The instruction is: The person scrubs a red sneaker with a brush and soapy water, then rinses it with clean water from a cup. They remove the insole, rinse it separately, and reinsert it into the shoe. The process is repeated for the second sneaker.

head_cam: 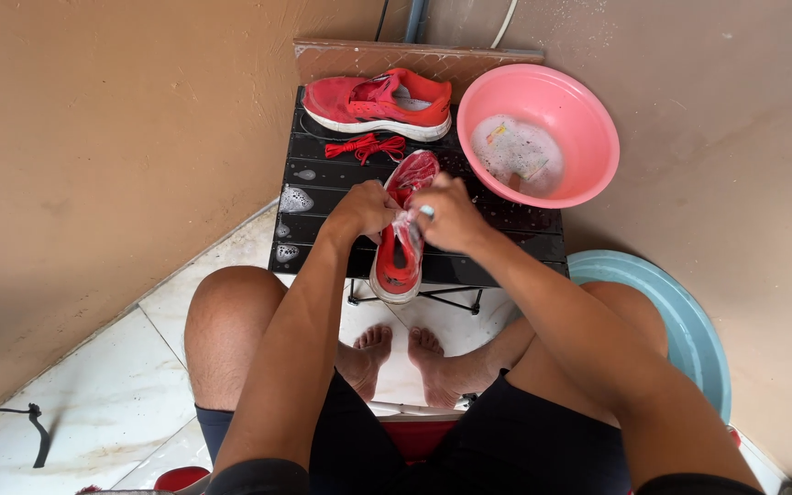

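A wet red sneaker (400, 252) with a white sole lies lengthwise on a low black slatted table (506, 261), soapy in its middle. My left hand (362, 211) grips the shoe's left side. My right hand (449, 214) is closed over the shoe's opening, pressing a small brush with a pale tip into it. A second red sneaker (378, 103) rests on its side at the table's far edge. Red laces (368, 146) lie loose between the two shoes.
A pink basin (588, 119) of soapy water sits at the table's far right. A light blue basin (689, 321) stands on the floor beside my right knee. Tan walls close in on both sides. White floor tiles (93, 412) spread to the left.
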